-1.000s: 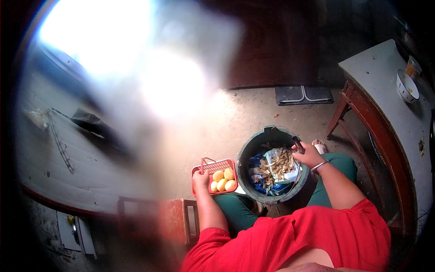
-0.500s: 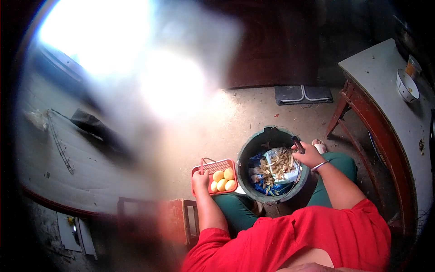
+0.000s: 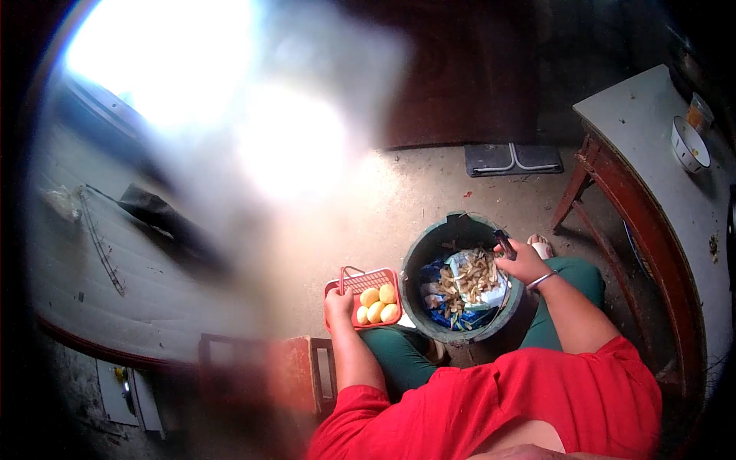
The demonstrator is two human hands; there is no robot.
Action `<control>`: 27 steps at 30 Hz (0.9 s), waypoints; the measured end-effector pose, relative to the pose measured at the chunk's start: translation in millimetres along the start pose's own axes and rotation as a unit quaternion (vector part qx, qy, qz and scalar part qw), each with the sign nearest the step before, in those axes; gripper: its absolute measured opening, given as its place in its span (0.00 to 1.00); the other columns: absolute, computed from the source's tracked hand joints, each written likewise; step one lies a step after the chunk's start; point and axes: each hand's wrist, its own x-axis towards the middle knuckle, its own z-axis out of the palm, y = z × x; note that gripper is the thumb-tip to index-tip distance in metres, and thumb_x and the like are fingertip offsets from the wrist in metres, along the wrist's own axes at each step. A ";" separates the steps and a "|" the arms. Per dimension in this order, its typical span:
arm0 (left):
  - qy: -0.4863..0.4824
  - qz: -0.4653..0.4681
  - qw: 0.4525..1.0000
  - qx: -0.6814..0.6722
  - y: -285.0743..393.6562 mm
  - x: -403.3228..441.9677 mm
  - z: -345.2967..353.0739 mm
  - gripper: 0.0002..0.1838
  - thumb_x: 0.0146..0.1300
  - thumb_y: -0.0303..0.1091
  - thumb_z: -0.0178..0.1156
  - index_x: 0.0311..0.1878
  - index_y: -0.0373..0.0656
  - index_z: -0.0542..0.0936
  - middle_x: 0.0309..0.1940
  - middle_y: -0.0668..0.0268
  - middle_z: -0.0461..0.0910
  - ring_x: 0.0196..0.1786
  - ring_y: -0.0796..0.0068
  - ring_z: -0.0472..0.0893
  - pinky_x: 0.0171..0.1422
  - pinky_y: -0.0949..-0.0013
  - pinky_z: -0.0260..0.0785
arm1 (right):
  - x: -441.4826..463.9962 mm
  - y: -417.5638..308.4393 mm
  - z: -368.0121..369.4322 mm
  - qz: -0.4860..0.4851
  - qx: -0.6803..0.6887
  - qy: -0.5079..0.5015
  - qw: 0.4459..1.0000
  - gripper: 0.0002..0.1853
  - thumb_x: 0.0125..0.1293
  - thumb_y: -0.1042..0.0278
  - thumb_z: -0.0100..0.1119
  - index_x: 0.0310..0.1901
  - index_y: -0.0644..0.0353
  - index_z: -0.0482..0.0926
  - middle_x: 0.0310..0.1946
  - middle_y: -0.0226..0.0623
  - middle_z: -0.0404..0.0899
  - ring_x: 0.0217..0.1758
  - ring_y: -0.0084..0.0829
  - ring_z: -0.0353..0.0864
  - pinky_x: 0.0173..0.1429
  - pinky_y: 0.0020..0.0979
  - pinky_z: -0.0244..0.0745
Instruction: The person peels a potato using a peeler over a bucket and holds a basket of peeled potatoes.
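My left hand (image 3: 339, 307) is closed around the handle side of a small red plastic basket (image 3: 333, 322), beside my left knee. Several smooth yellow pieces that look like peeled potatoes (image 3: 375, 313) lie in it. Between my legs stands a green bucket (image 3: 412, 297) with blue and white plastic bags and a heap of brownish peelings (image 3: 477, 277) inside. Over its right rim, my right hand (image 3: 524, 264) grips a dark-handled tool (image 3: 504, 242). The tool's working end is too small to make out.
At right is a light-topped table (image 3: 625, 96) with red-brown legs, carrying a white bowl (image 3: 689, 144). A dark folded item with metal tubing (image 3: 512, 160) lies on the floor ahead. On the left are another pale surface (image 3: 69, 261) and a wooden stool (image 3: 295, 376). Glare blurs the upper left.
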 end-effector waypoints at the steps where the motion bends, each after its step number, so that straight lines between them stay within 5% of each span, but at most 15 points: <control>1: -0.002 -0.003 1.000 0.001 -3.1 3.3 2.1 0.20 0.50 0.43 0.64 0.42 0.38 0.80 0.37 0.52 0.82 0.42 0.60 0.82 0.49 0.63 0.72 | 0.1 0.0 0.2 -0.003 -0.002 0.004 1.000 0.16 0.52 0.65 0.63 0.42 0.61 0.77 0.27 0.29 0.76 0.31 0.21 0.74 0.38 0.25 0.69; 4: -0.016 -0.008 1.000 0.011 -1.9 2.5 -0.2 0.20 0.50 0.43 0.64 0.41 0.39 0.81 0.37 0.52 0.82 0.43 0.59 0.82 0.49 0.63 0.72 | -1.6 -8.6 -2.5 0.029 0.001 -0.006 1.000 0.17 0.50 0.64 0.63 0.38 0.66 0.76 0.34 0.40 0.81 0.38 0.30 0.80 0.45 0.31 0.72; 27: -0.035 -0.010 0.999 0.019 -9.0 10.4 4.4 0.19 0.51 0.43 0.62 0.42 0.40 0.82 0.36 0.52 0.82 0.42 0.60 0.82 0.48 0.62 0.71 | -1.9 -7.1 -3.2 0.026 -0.012 -0.006 1.000 0.16 0.51 0.63 0.62 0.38 0.64 0.76 0.34 0.42 0.80 0.39 0.33 0.80 0.46 0.31 0.71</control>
